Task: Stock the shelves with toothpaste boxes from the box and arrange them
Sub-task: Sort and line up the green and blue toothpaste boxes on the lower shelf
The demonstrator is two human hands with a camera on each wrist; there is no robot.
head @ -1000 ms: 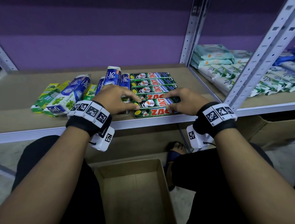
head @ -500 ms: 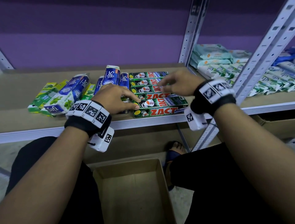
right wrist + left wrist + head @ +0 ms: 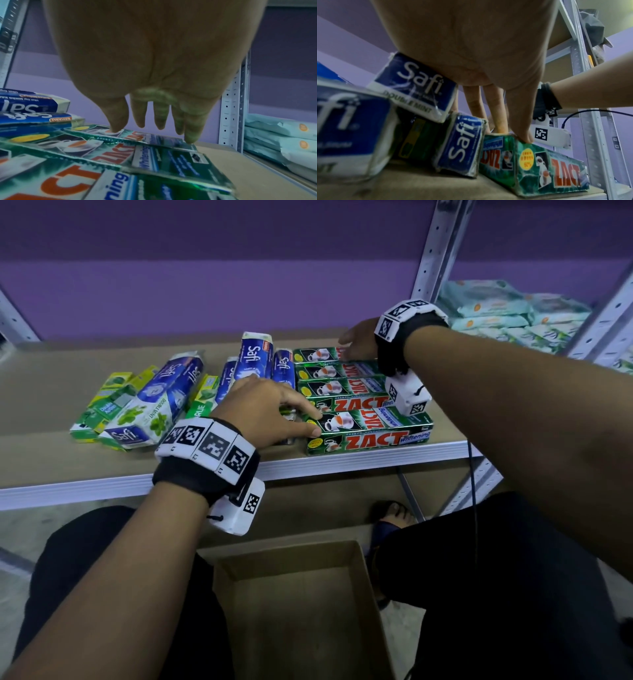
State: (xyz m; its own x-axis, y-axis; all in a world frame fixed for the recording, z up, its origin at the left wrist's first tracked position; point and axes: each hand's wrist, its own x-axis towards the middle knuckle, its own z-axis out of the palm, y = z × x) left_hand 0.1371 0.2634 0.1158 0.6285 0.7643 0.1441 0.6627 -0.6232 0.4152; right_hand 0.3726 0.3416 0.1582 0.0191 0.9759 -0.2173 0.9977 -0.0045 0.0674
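Several green ZACT toothpaste boxes (image 3: 368, 440) lie side by side on the shelf (image 3: 102, 484), front to back. My left hand (image 3: 305, 419) rests with straight fingers on the left ends of the front ones; its thumb tip (image 3: 524, 138) touches the top corner of a ZACT box (image 3: 556, 171). My right hand (image 3: 346, 347) reaches to the rearmost ZACT box (image 3: 154, 136) and touches its top with straight fingertips (image 3: 116, 128). Blue Safi boxes (image 3: 255, 354) and small green boxes (image 3: 109, 402) lie jumbled to the left. Neither hand holds anything.
An empty cardboard box (image 3: 294, 611) sits on the floor between my knees. Packs of wipes (image 3: 496, 316) fill the neighbouring shelf bay at right, behind a metal upright (image 3: 435, 251). Bare shelf board lies behind and left of the toothpaste.
My right hand left the right end of the front ZACT boxes and moved back to the rearmost one. The left hand stayed at the left ends.
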